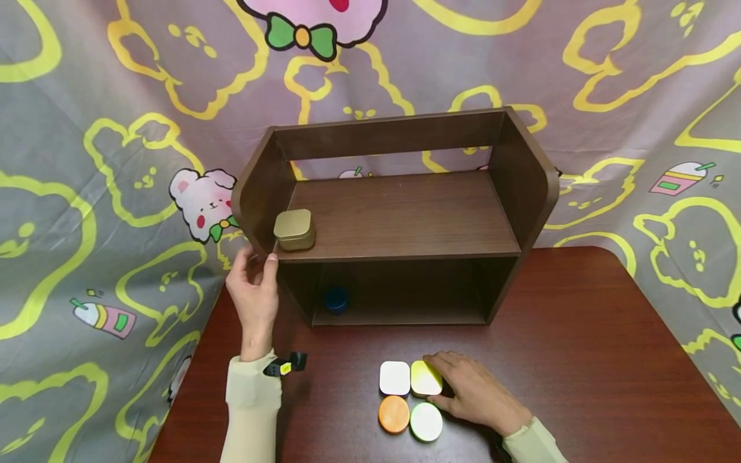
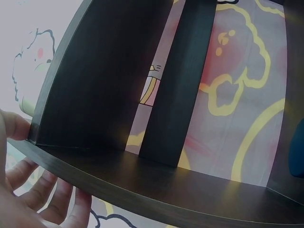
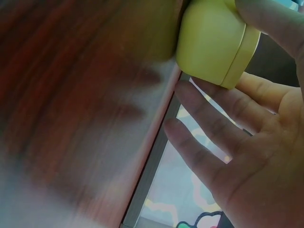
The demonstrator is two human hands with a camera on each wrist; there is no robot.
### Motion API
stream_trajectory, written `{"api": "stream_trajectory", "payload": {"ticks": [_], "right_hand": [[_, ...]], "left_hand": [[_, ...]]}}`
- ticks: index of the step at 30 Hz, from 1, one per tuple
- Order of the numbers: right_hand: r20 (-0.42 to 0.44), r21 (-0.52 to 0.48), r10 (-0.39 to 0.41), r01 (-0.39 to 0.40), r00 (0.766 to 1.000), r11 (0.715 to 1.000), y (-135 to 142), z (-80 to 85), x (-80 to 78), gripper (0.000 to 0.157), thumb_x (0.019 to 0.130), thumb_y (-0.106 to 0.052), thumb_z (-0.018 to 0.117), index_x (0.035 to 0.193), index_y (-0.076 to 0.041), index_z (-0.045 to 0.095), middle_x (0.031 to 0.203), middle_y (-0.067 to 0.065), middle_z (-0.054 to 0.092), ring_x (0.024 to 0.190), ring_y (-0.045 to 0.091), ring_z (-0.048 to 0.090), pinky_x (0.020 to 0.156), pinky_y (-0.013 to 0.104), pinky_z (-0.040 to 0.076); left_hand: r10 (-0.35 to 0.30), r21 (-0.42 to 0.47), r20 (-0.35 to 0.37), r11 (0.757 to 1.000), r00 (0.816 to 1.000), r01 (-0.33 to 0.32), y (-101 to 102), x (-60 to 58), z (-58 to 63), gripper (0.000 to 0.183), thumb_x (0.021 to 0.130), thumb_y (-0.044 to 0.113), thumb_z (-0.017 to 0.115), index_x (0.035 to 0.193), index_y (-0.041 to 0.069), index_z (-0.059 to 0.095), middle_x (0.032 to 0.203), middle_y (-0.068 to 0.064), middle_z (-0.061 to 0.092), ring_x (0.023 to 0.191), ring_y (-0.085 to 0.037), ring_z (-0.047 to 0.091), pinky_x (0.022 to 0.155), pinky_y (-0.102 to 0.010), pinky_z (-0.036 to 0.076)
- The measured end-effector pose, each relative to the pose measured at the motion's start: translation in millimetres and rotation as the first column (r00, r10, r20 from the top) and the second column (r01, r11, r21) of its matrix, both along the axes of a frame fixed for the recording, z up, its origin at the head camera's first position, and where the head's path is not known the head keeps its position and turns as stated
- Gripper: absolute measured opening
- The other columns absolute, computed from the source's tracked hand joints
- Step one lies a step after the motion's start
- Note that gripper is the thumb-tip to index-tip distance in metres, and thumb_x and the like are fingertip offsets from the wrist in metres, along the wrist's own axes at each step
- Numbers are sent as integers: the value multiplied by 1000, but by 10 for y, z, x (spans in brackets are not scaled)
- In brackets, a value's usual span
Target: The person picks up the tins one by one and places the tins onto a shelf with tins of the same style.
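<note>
A dark brown two-tier shelf (image 1: 399, 212) stands on the table. My left hand (image 1: 255, 292) holds its left side panel, thumb at the front edge and fingers along the outside; the left wrist view shows those fingers (image 2: 61, 202) too. On the table, my right hand (image 1: 471, 389) has its thumb and fingers around a yellow square tin (image 1: 425, 379), also large in the right wrist view. Beside that tin are a white square tin (image 1: 395, 378), an orange round tin (image 1: 394, 414) and a round tin with a white lid and green rim (image 1: 426, 422).
A gold square tin (image 1: 294, 229) sits at the left end of the upper tier. In the lower compartment, a blue round tin (image 1: 336, 300) stands near the left wall. A patterned cloth (image 1: 139, 193) hangs behind the reddish-brown table (image 1: 596, 360).
</note>
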State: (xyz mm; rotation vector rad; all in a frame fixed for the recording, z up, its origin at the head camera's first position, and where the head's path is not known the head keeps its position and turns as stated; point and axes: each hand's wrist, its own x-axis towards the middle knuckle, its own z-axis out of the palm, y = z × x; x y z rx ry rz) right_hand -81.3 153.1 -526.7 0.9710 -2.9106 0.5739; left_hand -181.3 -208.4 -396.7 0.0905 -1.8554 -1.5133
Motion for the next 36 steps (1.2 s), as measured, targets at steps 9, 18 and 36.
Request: {"api": "stream_trajectory", "payload": {"ticks": [9,18,36], "right_hand": [[-16,-20,-20,20,1000,1000,10,-10,16,57,84,-37,82,131,-9,65,123,3,72,114,23,70,96,46,56],[-84,-28,-36,33,996,999,31,96,13,57,80,-38,86,127,-12,66,119,0,73,107,18,71,91,42,58],[-226,-59,6,-19,974,998,52,319,-18,60,74,-41,89,121,-12,66,109,-5,70,99,12,67,87,39,58]], "left_hand": [[1,-12,7,1000,1000,-1,-2,-12,-17,28,97,8,67,123,-2,70,107,13,67,100,-17,65,86,-19,55],[2,-7,11,1000,1000,-2,-12,-14,-33,28,97,8,67,123,-2,69,107,14,66,101,-15,65,86,-18,55],[-1,15,-28,1000,1000,1,8,-16,-4,25,95,4,68,118,-5,71,102,15,66,95,-11,65,82,-15,54]]}}
